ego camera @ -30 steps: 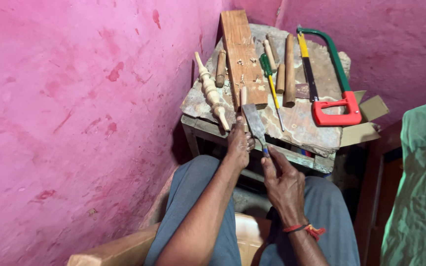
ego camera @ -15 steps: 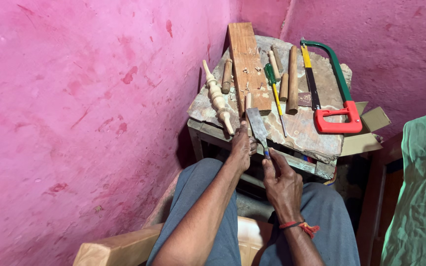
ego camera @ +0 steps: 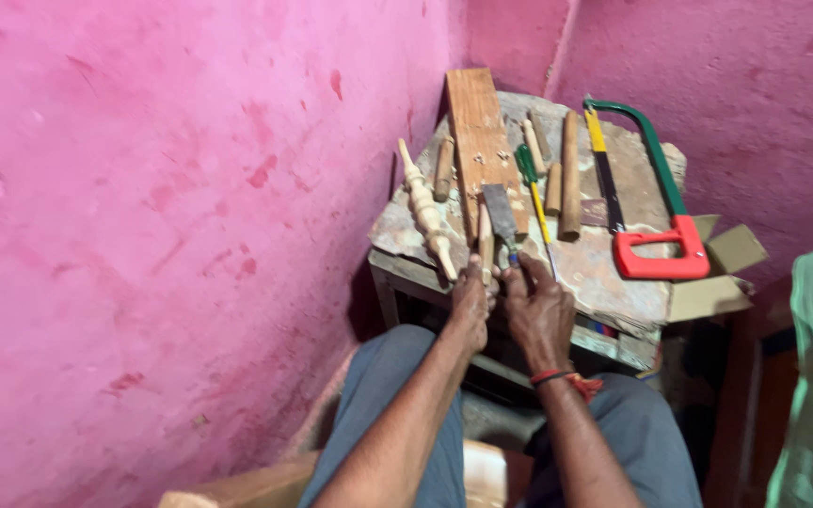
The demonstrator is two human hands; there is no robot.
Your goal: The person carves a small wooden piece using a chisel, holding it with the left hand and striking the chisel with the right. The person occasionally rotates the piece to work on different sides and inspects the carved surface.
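Note:
My left hand [ego camera: 470, 306] grips a small light wooden stick [ego camera: 486, 243] that stands on the near edge of a worn wooden worktable [ego camera: 613, 273]. Beside it, my right hand [ego camera: 536, 306] holds a flat metal chisel [ego camera: 500, 212] whose blade lies against the stick, pointing away from me. Both hands sit close together, almost touching, above my grey-trousered knees.
On the table lie a turned wooden spindle [ego camera: 424, 209], a long plank [ego camera: 478, 136], several short wooden rods [ego camera: 569, 174], a green-handled screwdriver [ego camera: 531, 183] and a hacksaw with a red handle [ego camera: 656, 245]. A cardboard flap [ego camera: 722, 273] sticks out right. Pink walls close in left and behind.
My hands have drawn closer together and the chisel blade has moved up along the stick. The view has shifted slightly, placing the table more to the right.

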